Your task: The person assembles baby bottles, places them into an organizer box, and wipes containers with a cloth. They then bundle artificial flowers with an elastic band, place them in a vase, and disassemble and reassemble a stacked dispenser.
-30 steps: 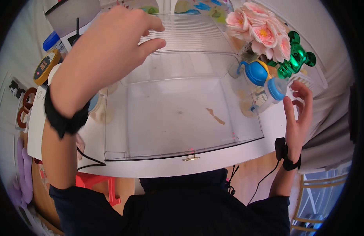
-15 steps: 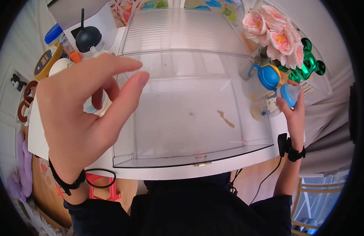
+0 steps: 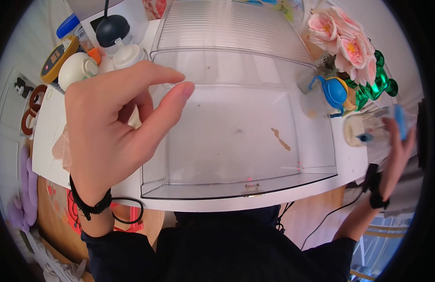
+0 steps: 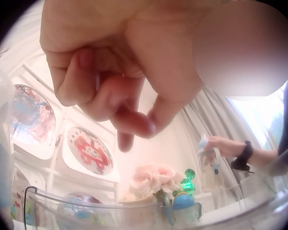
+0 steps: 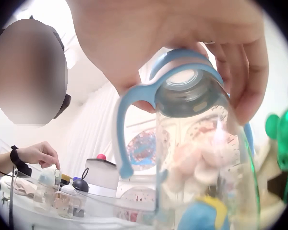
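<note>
My right hand (image 3: pixel 397 152) grips a clear bottle (image 3: pixel 379 126) by its blue top, off to the right of the transparent case (image 3: pixel 227 136). The right wrist view shows the fingers and thumb around the collar of the bottle (image 5: pixel 206 143), with a blue handle (image 5: pixel 122 139) hanging at its side. My left hand (image 3: pixel 116 129) hovers over the left side of the case, holding nothing. Its fingers are loosely curled, with a gap between thumb and index finger in the head view; the left wrist view shows this hand (image 4: pixel 120 76) from the palm side.
A blue-topped cup (image 3: pixel 335 91), pink flowers (image 3: pixel 351 47) and a green shiny figure (image 3: pixel 379 80) stand right of the case. On the left are a white-lidded bottle (image 3: pixel 128 56), a cream rounded item (image 3: pixel 76 70) and a black round object (image 3: pixel 112 30). A cable (image 3: pixel 328 216) trails from the right wrist.
My right hand has closed on the blue-topped bottle and moved it rightward, away from the case. My left hand has come down from above the case's back left, its fingers still curled.
</note>
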A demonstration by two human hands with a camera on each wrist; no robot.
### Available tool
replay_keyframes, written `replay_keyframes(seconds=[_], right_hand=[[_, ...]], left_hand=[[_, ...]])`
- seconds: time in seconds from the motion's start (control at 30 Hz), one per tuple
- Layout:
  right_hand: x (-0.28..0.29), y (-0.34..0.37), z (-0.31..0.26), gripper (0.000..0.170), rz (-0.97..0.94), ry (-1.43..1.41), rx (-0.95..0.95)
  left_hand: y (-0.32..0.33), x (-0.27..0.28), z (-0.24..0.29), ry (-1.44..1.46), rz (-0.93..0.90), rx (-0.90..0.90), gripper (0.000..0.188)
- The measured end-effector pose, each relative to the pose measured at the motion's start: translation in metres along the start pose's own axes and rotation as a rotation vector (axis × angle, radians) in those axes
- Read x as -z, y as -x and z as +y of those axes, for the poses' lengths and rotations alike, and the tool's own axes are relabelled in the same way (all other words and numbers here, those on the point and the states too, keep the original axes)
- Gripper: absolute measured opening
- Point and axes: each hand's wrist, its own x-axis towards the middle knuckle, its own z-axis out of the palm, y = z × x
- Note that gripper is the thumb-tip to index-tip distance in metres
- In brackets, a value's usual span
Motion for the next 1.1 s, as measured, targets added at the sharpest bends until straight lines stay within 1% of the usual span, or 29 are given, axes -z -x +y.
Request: replay_keyframes(seconds=[0.03,0.07,0.13,0.17,0.2,0.23,0.27,0.3,0.33,0.37,0.4,0.47,0.5,0.57,0.6,0.67,0.7,0.77,0.8,0.87,0.9,0.97,1.0,1.03,1.07,1.1], right_hand=[[0.02,-0.01,-0.005,0.056,0.018,0.042,0.061],[0.025,-0.015,-0.013,0.056,0.016,0.037,0.064],[0.027,-0.02,-0.025,0.055,-0.271,-0.303,0.233],[-0.003,-0.009,-0.059,0.056,-0.268,-0.248,0.212],[-0.049,0.008,-0.114,0.057,-0.262,-0.191,0.193],[-0.083,0.021,-0.16,0.06,-0.345,-0.25,0.03],[-0.102,0.03,-0.197,0.066,-0.54,-0.212,0.107],[-0.118,0.019,-0.208,0.059,-0.735,-0.152,0.126],[-0.136,0.015,-0.221,0.049,-0.859,-0.044,0.111],[-0.153,0.017,-0.227,0.042,-0.853,0.035,0.176],[-0.175,0.019,-0.226,0.051,-0.848,0.057,0.257],[-0.212,0.02,-0.231,0.052,-0.972,0.07,0.258],[-0.222,0.019,-0.241,0.055,-1.121,0.12,0.156],[-0.243,0.021,-0.243,0.06,-1.222,0.088,0.117],[-0.252,0.022,-0.24,0.06,-1.224,0.087,0.115],[-0.269,0.026,-0.235,0.066,-1.329,0.02,0.057],[-0.275,0.028,-0.232,0.066,-1.335,0.019,0.051],[-0.285,0.031,-0.227,0.066,-1.467,-0.091,-0.087],[-0.289,0.035,-0.224,0.066,-1.472,-0.091,-0.09],[-0.296,0.044,-0.214,0.071,-1.456,-0.209,-0.079],[-0.299,0.046,-0.21,0.071,-1.459,-0.209,-0.084],[-0.304,0.049,-0.204,0.065,-1.512,-0.283,-0.099],[-0.307,0.052,-0.2,0.065,-1.515,-0.284,-0.101],[-0.308,0.055,-0.197,0.062,-1.511,-0.35,-0.064],[-0.308,0.057,-0.194,0.063,-1.505,-0.416,-0.026],[-0.306,0.057,-0.19,0.063,-1.504,-0.414,-0.026]], left_hand=[[0.001,-0.001,-0.001,0.023,0.013,-0.005,0.009],[0.003,-0.002,-0.001,0.018,0.016,-0.002,0.009],[0.005,-0.004,-0.003,0.116,0.002,0.048,0.009],[0.006,-0.004,-0.003,0.112,0.006,0.035,0.009],[0.007,-0.005,-0.004,0.11,-0.014,0.031,0.008],[0.007,-0.005,-0.005,0.108,-0.031,0.026,0.008],[0.008,-0.007,-0.006,0.105,-0.02,0.014,0.008],[0.008,-0.008,-0.008,0.132,-0.031,-0.002,0.008],[0.009,-0.009,-0.009,0.157,-0.042,-0.016,0.008],[0.01,-0.01,-0.008,0.153,-0.029,-0.023,0.008],[0.01,-0.012,-0.007,0.137,-0.024,-0.046,0.008],[0.01,-0.016,-0.016,0.165,-0.034,-0.051,0.009],[0.01,-0.017,-0.018,0.161,-0.026,-0.054,0.009],[0.008,-0.02,-0.02,0.177,-0.021,-0.056,0.01],[0.008,-0.02,-0.02,0.177,-0.023,-0.054,0.01],[0.008,-0.02,-0.02,0.194,-0.059,-0.019,0.011],[0.008,-0.022,-0.021,0.197,-0.066,-0.013,0.011],[0.009,-0.025,-0.022,0.174,-0.038,-0.055,0.012],[0.008,-0.025,-0.021,0.175,-0.041,-0.051,0.012],[0.007,-0.023,-0.015,0.161,-0.045,-0.071,0.012],[0.008,-0.025,-0.018,0.164,-0.049,-0.068,0.012],[0.007,-0.031,-0.025,0.157,-0.024,-0.19,0.017],[0.007,-0.03,-0.026,0.156,-0.026,-0.186,0.017],[0.008,-0.03,-0.026,0.126,-0.062,-0.189,0.018],[0.008,-0.029,-0.027,0.096,-0.097,-0.192,0.02],[0.008,-0.03,-0.026,0.097,-0.096,-0.193,0.02]])
